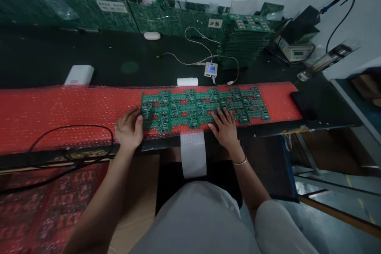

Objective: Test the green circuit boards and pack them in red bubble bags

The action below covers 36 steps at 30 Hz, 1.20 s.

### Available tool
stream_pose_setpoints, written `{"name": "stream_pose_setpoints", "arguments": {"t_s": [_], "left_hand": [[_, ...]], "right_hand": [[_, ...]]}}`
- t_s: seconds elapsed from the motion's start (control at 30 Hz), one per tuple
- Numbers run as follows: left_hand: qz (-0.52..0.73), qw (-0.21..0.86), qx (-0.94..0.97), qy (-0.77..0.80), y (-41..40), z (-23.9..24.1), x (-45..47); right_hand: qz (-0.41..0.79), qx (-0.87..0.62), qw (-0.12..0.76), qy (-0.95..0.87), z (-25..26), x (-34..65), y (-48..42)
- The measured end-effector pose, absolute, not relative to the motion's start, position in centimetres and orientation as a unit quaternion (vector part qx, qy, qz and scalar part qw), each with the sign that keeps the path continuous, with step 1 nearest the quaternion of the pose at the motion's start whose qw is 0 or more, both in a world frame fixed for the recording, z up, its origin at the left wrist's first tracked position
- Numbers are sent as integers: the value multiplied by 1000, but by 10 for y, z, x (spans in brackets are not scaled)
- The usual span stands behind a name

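Observation:
Several green circuit boards lie flat, side by side in a row, on a sheet of red bubble wrap. At the row's left end is my left hand, thumb apart from slightly bent fingers, close against the boards' edge and holding nothing. My right hand rests with spread fingers on the lower edge of the boards right of the middle; its fingertips cover part of them. Between my hands a white strip of label paper hangs over the table's front edge.
Behind the wrap are a white roll, a white box and a small device with a lit screen on cables. A tall stack of green boards stands at the back right. A black cable loops at the left front.

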State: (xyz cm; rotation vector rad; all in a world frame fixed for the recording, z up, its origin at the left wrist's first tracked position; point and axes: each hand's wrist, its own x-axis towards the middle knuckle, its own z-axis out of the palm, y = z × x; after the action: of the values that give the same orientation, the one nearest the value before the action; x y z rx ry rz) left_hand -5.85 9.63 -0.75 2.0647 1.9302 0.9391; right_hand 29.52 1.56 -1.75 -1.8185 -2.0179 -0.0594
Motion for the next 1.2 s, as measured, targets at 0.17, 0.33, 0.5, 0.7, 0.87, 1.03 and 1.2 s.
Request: {"name": "stream_pose_setpoints", "arguments": {"t_s": [0.17, 0.33, 0.5, 0.7, 0.87, 1.03, 1.2], "left_hand": [[297, 66, 689, 658, 96, -8, -57], [299, 67, 691, 655, 97, -9, -59], [282, 62, 696, 657, 99, -9, -61], [257, 47, 704, 660, 99, -7, -59], [251, 37, 704, 664, 100, -9, -59], [258, 51, 703, 661, 100, -8, -59], [287, 70, 694, 657, 100, -7, -62]], "right_hand": [[-26, -655, 212, -725, -17, 295, 16], [-31, -657, 221, -720, -17, 291, 17], [-47, -654, 231, -719, -18, 290, 17], [-53, -658, 229, -715, -17, 290, 18], [-46, -658, 235, -714, -19, 291, 19], [-63, -653, 237, -716, -20, 289, 16], [-103, -615, 291, -726, 19, 327, 56]]}}
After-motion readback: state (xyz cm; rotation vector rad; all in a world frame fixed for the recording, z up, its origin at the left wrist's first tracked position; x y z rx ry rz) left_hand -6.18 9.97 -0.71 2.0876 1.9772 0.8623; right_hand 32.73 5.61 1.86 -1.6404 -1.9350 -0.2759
